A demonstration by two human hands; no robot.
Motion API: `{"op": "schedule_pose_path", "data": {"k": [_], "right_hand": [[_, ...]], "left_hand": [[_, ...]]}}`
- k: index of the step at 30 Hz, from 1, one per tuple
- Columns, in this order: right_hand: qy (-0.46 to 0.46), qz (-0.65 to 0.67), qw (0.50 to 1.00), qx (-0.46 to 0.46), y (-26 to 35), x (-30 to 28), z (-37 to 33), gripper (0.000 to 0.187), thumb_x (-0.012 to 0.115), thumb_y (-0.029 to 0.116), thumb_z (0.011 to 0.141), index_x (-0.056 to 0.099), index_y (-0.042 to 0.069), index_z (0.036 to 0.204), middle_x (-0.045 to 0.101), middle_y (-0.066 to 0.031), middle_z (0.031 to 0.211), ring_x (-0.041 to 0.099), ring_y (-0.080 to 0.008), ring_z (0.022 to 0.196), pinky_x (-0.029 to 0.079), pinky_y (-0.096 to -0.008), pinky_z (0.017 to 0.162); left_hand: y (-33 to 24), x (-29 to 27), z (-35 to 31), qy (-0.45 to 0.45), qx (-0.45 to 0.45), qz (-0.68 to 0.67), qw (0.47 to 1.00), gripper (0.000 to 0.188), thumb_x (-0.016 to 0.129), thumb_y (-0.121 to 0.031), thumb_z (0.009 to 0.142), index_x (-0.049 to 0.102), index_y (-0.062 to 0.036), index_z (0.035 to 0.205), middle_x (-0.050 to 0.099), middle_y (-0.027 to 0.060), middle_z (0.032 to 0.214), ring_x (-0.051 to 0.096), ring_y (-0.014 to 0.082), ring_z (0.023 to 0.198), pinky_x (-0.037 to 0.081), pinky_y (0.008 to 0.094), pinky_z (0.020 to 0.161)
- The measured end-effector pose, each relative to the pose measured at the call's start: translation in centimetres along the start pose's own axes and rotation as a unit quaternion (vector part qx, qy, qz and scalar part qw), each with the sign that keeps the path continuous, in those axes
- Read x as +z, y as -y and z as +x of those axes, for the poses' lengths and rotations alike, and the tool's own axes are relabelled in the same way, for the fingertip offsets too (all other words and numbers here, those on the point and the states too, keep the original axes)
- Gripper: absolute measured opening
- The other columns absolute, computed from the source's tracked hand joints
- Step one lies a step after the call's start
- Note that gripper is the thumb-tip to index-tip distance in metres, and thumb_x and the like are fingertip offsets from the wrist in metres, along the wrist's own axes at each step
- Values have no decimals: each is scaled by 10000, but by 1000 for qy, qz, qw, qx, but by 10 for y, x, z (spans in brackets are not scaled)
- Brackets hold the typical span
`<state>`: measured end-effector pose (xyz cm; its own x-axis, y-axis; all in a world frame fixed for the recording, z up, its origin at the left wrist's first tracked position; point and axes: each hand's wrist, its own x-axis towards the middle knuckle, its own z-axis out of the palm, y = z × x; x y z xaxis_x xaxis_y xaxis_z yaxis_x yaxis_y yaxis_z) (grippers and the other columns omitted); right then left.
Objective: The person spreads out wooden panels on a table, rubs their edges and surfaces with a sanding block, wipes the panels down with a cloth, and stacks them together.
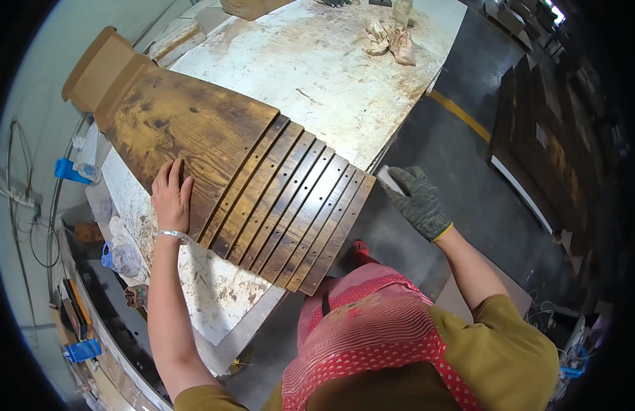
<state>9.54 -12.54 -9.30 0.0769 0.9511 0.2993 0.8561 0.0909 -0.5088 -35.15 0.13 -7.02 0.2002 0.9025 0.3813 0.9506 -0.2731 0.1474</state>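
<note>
A fanned stack of brown wood-grain boards [300, 195] lies slantwise on the table, its near edges stepped one behind another and dotted with small dark holes. On the near left edge of the top board [201, 113] rests my bare left hand [172, 202], fingers flat and a little apart. My right hand [421, 205], in a dark grey-green knitted glove, is closed around a small whitish block [390, 181]. That block is beside the right corner of the outermost board; whether it touches the wood I cannot tell.
A stained white table [317, 75] carries the stack, with a cardboard piece [101, 72] at its far end. Crumpled cloths [393, 44] lie at the back. Bottles with blue tops [122, 259] stand left. More dark boards [536, 147] are stacked on the right.
</note>
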Motion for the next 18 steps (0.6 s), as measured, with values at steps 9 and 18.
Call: {"op": "schedule_pose_path", "data": {"k": [9, 18], "right_hand": [[74, -31, 982, -171, 39, 25, -48, 433, 620, 247, 738, 562, 75, 1132, 535, -157, 903, 548, -309, 815, 459, -400, 711], [215, 12, 946, -241, 102, 45, -126, 420, 585, 325, 800, 559, 106, 1158, 568, -119, 991, 550, -276, 931, 461, -361, 801]], "left_hand": [[11, 5, -2, -3, 19, 41, 999, 429, 436, -335, 922, 445, -135, 1301, 439, 119, 1291, 415, 323, 1164, 337, 408, 965], [14, 10, 4, 0, -5, 17, 1000, 449, 430, -396, 919, 435, -180, 1313, 417, 83, 1322, 391, 304, 1201, 328, 415, 968]]}}
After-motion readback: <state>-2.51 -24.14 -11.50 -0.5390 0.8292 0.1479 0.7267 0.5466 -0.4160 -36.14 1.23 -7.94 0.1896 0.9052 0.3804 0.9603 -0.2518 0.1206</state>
